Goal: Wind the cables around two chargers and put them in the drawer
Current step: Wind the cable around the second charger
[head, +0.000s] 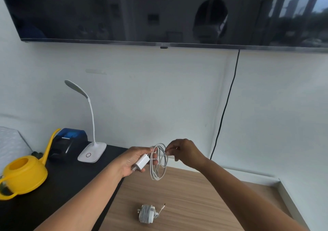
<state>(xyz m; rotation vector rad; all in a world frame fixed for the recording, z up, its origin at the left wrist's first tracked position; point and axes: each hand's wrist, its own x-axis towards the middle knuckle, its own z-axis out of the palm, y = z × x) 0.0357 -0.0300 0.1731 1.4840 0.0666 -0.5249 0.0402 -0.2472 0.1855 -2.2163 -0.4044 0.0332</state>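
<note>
My left hand [132,160] grips a white charger block [141,161], plug prongs pointing down-left. Its white cable [158,161] hangs from the block in loose loops. My right hand [184,153] pinches the top of those loops between thumb and fingers, just right of the block. Both hands are raised above the wooden surface [186,191]. A second white charger [147,213] lies on the wood near the bottom centre, its cable wound tightly around it, with the connector end sticking out to the right. No drawer front is visible.
A black tabletop [71,179] on the left holds a yellow watering can [23,174], a white desk lamp [91,150] and a black-and-blue device [68,144]. A wall-mounted TV [159,12] hangs above, with a black cord [225,106] running down. A white rim [291,200] borders the wood on the right.
</note>
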